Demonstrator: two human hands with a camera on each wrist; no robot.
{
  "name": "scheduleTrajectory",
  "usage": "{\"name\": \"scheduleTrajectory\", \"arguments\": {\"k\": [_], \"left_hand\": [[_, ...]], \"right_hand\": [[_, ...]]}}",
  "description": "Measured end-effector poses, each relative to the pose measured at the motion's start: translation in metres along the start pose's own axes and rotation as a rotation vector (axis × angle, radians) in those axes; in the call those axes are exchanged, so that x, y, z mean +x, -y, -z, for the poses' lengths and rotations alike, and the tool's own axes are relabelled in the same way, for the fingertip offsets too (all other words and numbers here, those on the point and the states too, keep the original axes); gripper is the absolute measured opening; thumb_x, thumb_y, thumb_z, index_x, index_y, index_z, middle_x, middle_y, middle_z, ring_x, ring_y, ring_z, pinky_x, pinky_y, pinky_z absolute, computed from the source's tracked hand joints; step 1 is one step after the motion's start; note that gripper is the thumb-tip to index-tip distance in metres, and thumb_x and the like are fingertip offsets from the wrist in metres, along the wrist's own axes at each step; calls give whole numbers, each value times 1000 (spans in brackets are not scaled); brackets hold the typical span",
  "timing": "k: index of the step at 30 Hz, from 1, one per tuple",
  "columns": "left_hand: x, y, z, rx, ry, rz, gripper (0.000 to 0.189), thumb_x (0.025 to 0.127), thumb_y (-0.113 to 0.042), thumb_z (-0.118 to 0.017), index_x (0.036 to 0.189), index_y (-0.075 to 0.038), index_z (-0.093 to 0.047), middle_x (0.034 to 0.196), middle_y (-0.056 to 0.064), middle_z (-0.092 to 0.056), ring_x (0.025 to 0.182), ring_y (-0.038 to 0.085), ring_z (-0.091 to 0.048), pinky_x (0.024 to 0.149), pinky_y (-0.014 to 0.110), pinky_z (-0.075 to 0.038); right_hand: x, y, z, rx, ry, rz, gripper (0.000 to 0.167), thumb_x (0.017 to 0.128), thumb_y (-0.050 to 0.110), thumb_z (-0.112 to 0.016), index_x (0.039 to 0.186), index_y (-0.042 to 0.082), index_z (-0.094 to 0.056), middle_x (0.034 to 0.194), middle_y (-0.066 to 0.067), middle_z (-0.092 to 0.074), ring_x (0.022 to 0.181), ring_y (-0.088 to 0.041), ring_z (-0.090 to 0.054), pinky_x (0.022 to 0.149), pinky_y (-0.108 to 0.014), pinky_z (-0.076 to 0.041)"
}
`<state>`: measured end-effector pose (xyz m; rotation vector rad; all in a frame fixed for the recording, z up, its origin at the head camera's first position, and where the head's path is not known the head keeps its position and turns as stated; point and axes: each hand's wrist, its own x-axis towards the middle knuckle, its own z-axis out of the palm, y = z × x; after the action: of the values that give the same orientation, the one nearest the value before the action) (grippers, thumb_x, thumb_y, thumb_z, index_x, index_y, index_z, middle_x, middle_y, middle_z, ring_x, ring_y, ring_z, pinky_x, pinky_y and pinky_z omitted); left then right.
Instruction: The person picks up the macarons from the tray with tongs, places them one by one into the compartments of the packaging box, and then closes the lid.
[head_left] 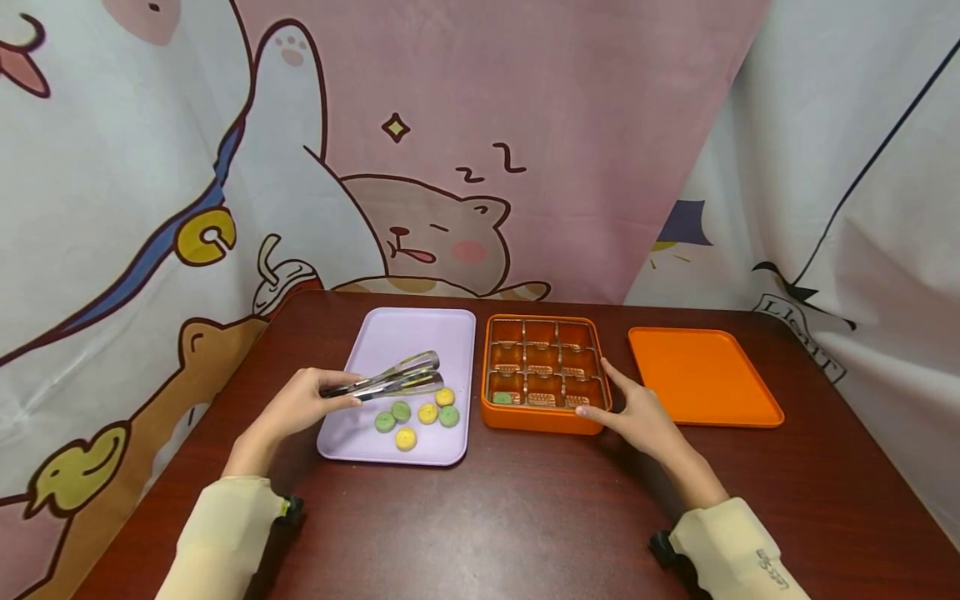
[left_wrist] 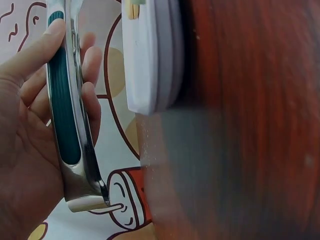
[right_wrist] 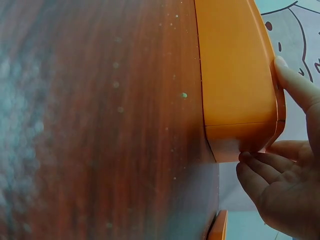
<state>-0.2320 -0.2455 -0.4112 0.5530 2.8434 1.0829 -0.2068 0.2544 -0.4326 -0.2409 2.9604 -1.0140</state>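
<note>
In my left hand [head_left: 303,404] I hold metal food tongs [head_left: 401,377] with dark teal grip inserts, thumb on one arm and fingers round the other. Their tips, spread slightly apart, are over the lilac tray [head_left: 356,446]. On that tray lie small round pieces: three green [head_left: 385,422] and three yellow [head_left: 406,439]. My right hand [head_left: 637,417] grips the near right corner of an orange box [head_left: 540,420], its thumb on the front rim and its fingers along the right side. The box has a clear divided insert; one green piece [head_left: 502,398] sits in its front left compartment.
A flat orange lid [head_left: 701,375] lies on the dark wooden table [head_left: 495,517], right of the box. Behind the table hangs a cloth [head_left: 562,150] printed with cartoon animals. Small crumbs dot the tabletop in front of the box in the right wrist view.
</note>
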Motion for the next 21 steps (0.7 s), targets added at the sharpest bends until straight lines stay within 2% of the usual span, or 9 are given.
{"name": "scheduleTrajectory", "arguments": {"k": [3, 11, 21], "left_hand": [[-4, 4, 2, 6, 2, 2, 38, 84, -20, -80, 116, -2, -73, 99, 10, -75, 77, 12, -54, 66, 22, -43], [-15, 13, 6, 28, 0, 3, 34, 84, -17, -80, 114, -3, -74, 98, 10, -75, 74, 8, -52, 66, 22, -43], [-25, 23, 10, 54, 15, 17, 32, 84, -17, -79, 114, -6, -75, 102, 9, -76, 79, 8, -56, 71, 21, -47]], "right_hand": [[0, -1, 0, 0, -1, -1, 101, 84, 52, -75, 158, 6, -24, 94, -16, -63, 45, -11, -40, 79, -42, -52], [1, -2, -1, 11, 1, -5, 101, 83, 51, -76, 158, 6, -24, 83, -12, -59, 43, -11, -38, 69, -32, -45], [1, -2, -1, 21, 4, -6, 101, 84, 50, -76, 158, 7, -23, 79, -10, -58, 42, -11, -37, 63, -31, -44]]}}
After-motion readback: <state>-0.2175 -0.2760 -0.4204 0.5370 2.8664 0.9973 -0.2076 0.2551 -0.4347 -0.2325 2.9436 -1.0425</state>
